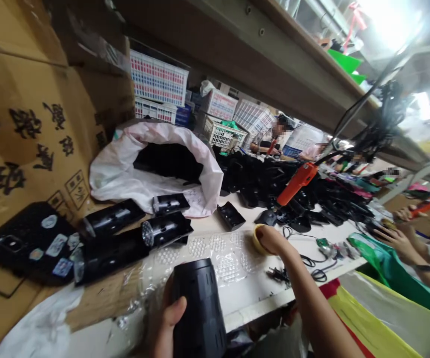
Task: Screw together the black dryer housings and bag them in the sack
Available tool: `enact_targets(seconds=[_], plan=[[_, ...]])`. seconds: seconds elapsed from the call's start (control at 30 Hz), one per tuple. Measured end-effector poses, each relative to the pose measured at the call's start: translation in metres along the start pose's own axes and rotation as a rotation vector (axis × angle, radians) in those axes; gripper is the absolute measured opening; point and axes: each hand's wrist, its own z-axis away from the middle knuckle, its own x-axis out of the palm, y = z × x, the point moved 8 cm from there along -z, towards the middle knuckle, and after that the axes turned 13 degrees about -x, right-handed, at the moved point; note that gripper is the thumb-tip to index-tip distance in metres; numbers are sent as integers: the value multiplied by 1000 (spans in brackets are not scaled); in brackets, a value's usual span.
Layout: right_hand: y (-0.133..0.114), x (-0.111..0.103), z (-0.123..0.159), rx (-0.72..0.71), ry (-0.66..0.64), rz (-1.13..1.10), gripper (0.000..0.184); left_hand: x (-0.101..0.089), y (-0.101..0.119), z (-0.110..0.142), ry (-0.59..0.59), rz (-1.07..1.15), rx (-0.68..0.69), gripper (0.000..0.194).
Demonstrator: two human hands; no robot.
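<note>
My left hand (168, 323) is wrapped round a black cylindrical housing (199, 303) low in the middle of the view, thumb across its side. My right hand (270, 239) reaches out over the white bench to a small yellowish roll (256, 237); its fingers curl down on the roll, and I cannot see whether they grip it. A clear plastic sheet of round lenses (222, 258) lies between the two hands. An orange electric screwdriver (297, 183) hangs above the bench beyond my right hand.
Finished black lamp bodies (162, 229) lie at left beside a white bag (155, 169) of black parts and cardboard boxes (24, 124). Black parts are heaped along the bench (311, 199). Another person's hands (401, 238) work at right. Wires and a circuit board (322, 243) lie near the edge.
</note>
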Motion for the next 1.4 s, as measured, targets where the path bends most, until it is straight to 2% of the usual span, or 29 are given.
enact_targets(seconds=[0.17, 0.4, 0.67, 0.83, 0.93, 1.03, 1.13, 1.2, 1.27, 1.4], plan=[[5, -3, 1, -1, 12, -2, 22, -7, -3, -1, 54, -7, 36, 56], [14, -21, 10, 39, 134, -67, 21, 3, -13, 3, 36, 46, 1, 57], [17, -11, 9, 26, 174, -190, 21, 9, -14, 13, 31, 36, -32, 70], [10, -24, 20, -20, 317, -391, 24, 12, -8, 20, 18, -7, -35, 71], [-22, -34, 43, -154, 384, -630, 24, 16, -6, 21, 11, -15, -47, 69], [-81, -37, 77, -350, 351, -846, 38, 23, -5, 25, 10, 18, -47, 66], [-151, -37, 109, -610, 230, -1063, 26, 28, -6, 28, 16, 92, -68, 69], [-182, -41, 123, -732, 212, -1072, 17, 29, -6, 30, 19, 95, -68, 70], [-197, -44, 128, -781, 239, -989, 15, 29, -5, 30, 26, 71, -50, 69], [-207, -48, 132, -852, 283, -873, 12, 26, -2, 29, 38, 64, -8, 67]])
